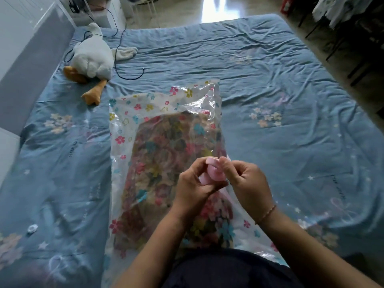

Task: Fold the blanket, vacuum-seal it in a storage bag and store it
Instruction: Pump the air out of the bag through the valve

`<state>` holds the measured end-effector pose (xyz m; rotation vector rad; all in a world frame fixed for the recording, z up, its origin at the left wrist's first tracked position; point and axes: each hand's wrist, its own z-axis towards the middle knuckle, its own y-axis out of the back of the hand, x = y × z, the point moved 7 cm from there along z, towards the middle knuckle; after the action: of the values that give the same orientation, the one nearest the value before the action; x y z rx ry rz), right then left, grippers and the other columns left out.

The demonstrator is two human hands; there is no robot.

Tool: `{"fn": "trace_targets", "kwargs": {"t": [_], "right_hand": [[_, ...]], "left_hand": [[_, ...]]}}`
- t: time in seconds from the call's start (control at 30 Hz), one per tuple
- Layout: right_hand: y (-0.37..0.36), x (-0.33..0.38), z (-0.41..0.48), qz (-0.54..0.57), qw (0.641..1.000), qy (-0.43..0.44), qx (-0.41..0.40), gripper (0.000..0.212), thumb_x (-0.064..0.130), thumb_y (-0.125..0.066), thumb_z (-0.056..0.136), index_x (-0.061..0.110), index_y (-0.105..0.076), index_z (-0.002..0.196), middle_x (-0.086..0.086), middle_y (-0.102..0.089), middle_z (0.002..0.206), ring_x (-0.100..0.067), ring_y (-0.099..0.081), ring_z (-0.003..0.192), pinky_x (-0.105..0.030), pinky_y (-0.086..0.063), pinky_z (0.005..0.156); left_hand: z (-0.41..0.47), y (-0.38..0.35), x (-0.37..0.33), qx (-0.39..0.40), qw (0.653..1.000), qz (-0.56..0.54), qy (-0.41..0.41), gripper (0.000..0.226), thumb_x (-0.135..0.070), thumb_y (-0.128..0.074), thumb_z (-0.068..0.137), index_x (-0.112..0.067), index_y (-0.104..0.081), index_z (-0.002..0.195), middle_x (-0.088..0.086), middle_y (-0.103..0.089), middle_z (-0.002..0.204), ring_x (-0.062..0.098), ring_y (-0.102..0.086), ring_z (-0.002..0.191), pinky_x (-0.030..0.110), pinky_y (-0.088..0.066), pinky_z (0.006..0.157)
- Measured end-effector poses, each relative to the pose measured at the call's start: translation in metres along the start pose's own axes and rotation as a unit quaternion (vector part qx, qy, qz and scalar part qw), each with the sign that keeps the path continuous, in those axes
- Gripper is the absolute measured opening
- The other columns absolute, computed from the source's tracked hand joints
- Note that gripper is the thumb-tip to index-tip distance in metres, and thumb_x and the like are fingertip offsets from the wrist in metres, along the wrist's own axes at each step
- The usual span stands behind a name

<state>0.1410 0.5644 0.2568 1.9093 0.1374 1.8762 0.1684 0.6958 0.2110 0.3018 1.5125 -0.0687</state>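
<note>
Left hand: the left hand (pixel 195 183) is up over the bag, fingers curled round a small pink plastic piece (pixel 214 170) from its left side; thumb tip pressed on the top of it
Right hand: the right hand (pixel 247 181) is right against the left, the two together; thumb and curled fingers pinch the same pink piece from the right; a thin bracelet (pixel 267 214) sits on that wrist
Pink piece: caught between both hands, mostly covered by fingers; what kind of part it is, cannot tell
Storage bag: the clear storage bag (pixel 128 113) with its flower print lies flat on the bed directly under the hands and runs away beyond them; its far end is crinkled and lifted a little
Blanket: the folded floral blanket (pixel 166 146) is inside the bag, beneath and ahead of the hands; it fills the middle and leaves a clear margin to the left
Bed: blue sheet (pixel 270 80), rumpled, spreading out on both sides of the hands
Plush goose: a white plush goose (pixel 91 57) lies far ahead and left of the left hand; a black cable (pixel 122 50) loops over the sheet just beside it
Small disc: a small white round object (pixel 32 228) rests on the sheet well to the left of the left hand
</note>
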Motion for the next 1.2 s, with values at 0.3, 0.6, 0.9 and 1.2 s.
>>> {"fn": "trace_targets", "kwargs": {"t": [0.3, 0.6, 0.9, 1.2], "right_hand": [[0.049, 0.082, 0.0, 0.133, 0.969, 0.176, -0.108, 0.043, 0.037, -0.052, 0.094, 0.013, -0.064, 0.06, -0.004, -0.061, 0.052, -0.021, -0.052, 0.045, -0.03, -0.037, 0.045], [0.052, 0.091, -0.006, 0.187, 0.965, 0.17, -0.064, 0.045, 0.029, -0.06, 0.094, -0.002, -0.064, 0.061, 0.004, -0.049, 0.04, 0.001, -0.037, 0.037, -0.009, -0.028, 0.045], [0.005, 0.014, -0.004, 0.029, 0.999, 0.021, -0.007, 0.075, 0.077, -0.05, 0.077, 0.006, -0.072, 0.069, -0.013, -0.065, 0.061, -0.019, -0.058, 0.053, -0.038, -0.049, 0.052], [0.019, 0.053, -0.005, 0.104, 0.989, 0.096, -0.047, 0.062, 0.053, -0.056, 0.089, -0.004, -0.063, 0.066, -0.005, -0.064, 0.059, -0.019, -0.06, 0.055, -0.031, -0.047, 0.051]], "left_hand": [[0.003, 0.002, -0.003, -0.005, 1.0, 0.003, -0.001, 0.053, -0.011, -0.087, 0.068, -0.015, -0.065, 0.116, -0.004, -0.072, 0.11, 0.015, -0.067, 0.104, 0.031, -0.053, 0.093], [-0.003, 0.002, -0.005, -0.004, 1.0, 0.003, 0.002, 0.051, -0.009, -0.086, 0.069, -0.015, -0.065, 0.116, -0.004, -0.072, 0.109, 0.013, -0.067, 0.105, 0.026, -0.052, 0.093], [-0.004, 0.0, -0.006, -0.005, 1.0, -0.008, -0.001, 0.051, -0.014, -0.084, 0.072, -0.014, -0.064, 0.118, -0.005, -0.072, 0.111, 0.016, -0.068, 0.106, 0.04, -0.055, 0.093], [-0.002, 0.003, -0.004, -0.013, 1.0, -0.01, 0.007, 0.054, -0.017, -0.085, 0.07, -0.014, -0.064, 0.119, -0.003, -0.072, 0.112, 0.017, -0.067, 0.106, 0.044, -0.054, 0.094]]}}
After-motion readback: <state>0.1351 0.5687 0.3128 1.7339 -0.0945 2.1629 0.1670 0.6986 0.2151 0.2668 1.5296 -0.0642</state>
